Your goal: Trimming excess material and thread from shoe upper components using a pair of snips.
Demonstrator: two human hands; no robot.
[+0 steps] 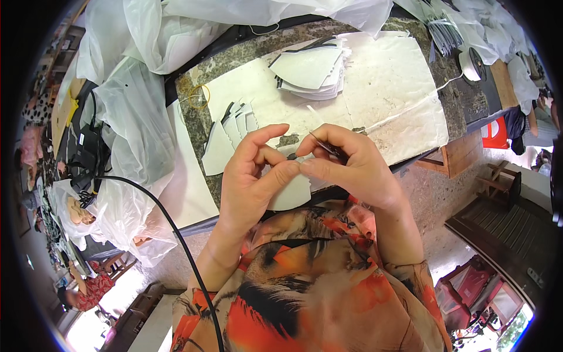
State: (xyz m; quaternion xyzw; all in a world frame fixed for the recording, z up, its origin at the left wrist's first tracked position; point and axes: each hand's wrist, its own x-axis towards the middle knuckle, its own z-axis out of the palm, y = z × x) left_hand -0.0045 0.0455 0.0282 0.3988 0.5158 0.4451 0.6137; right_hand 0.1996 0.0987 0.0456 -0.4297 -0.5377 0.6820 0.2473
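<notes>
My left hand (253, 170) pinches the top edge of a white cut piece (292, 196), close to a small dark bit at its tip. The piece hangs below the fingers, its rounded lower end near my clothes. My right hand (355, 164) meets it there, thumb tip against the left thumb. A slim dark pointed tool (333, 149) lies tucked in the right fingers; its kind is hard to make out. To the left, several fanned white pieces with dark edges (226, 136) lie overlapping on the table. Farther back sits a stack of similar pieces (309, 69).
A worn white sheet (399, 88) covers much of the table (419, 32). A spool of white tape (471, 64) stands at the far right, its tape running across the sheet. Plastic bags (138, 111) crowd the left and back. A black cable (170, 217) crosses near my left arm.
</notes>
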